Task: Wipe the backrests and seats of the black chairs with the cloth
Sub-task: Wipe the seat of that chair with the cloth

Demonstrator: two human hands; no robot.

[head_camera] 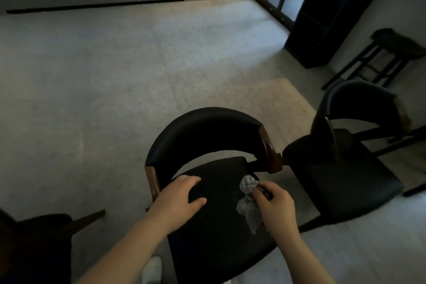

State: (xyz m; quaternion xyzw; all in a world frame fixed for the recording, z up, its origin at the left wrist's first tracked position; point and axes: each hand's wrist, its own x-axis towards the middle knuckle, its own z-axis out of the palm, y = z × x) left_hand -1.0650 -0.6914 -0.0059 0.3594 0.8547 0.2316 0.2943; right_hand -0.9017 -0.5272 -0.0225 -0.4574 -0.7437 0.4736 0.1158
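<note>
— Three chairs are showing on the floor (115,76): the chair (207,260) in the middle, the right chair (345,180) just beside it, and the left chair (34,237) poking in at the lower corner. A stool (391,46) is standing well apart by the far wall. Which one is being worked on?

— The middle one. Both hands are sitting on its seat (221,205), apart from each other. The left hand (177,200) is lying flat with fingers spread, gripping nothing. The right hand (274,203) is pinching the cloth (247,188), which is lying bunched on the right half of the seat, near the right end of the backrest (202,131).

— What could be going wrong from here?

— I am judging only from how things lie. The cloth is sitting so crumpled that it is touching just a small patch, so strokes could be leaving strips of seat unwiped. The pinch is looking light, and a hard push could be tugging the cloth out of the fingers and sending it through the gap under the backrest to the floor. The left hand, leaning on the seat, could also be leaving prints on parts already wiped.

— Are any containers showing?

— None: no bucket, basin or bin is appearing anywhere, so nothing is being held in one.
</note>
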